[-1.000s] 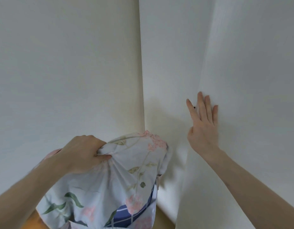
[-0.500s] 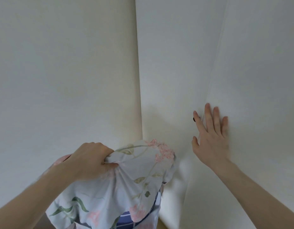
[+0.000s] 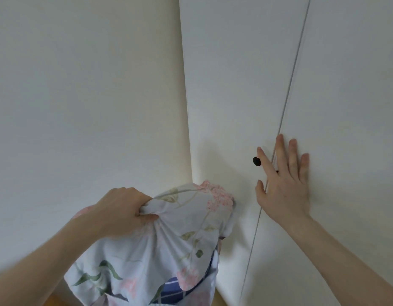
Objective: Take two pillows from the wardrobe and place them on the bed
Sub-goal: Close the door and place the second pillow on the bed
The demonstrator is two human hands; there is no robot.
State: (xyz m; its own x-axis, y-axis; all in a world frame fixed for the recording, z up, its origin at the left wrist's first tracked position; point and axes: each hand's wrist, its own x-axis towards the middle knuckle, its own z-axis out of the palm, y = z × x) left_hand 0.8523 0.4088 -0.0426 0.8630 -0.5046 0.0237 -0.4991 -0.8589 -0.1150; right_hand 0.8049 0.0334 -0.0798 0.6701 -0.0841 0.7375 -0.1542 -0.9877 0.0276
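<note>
A pale blue pillow with pink flowers and green leaves hangs at the bottom centre, and my left hand grips a bunched fold of its cover. A second fabric with blue and white stripes peeks out beneath it; I cannot tell whether it is another pillow. My right hand lies flat, fingers spread, against the white wardrobe doors, across the seam between them. A small black knob sits on the left door beside my index finger. The doors appear shut.
A plain white wall fills the left half and meets the wardrobe side at a vertical corner. A sliver of wooden floor shows at the bottom left.
The right wardrobe door has swung flush with the left one under my right hand, and the black knob has come into view. The pillow stays gripped in my left hand.
</note>
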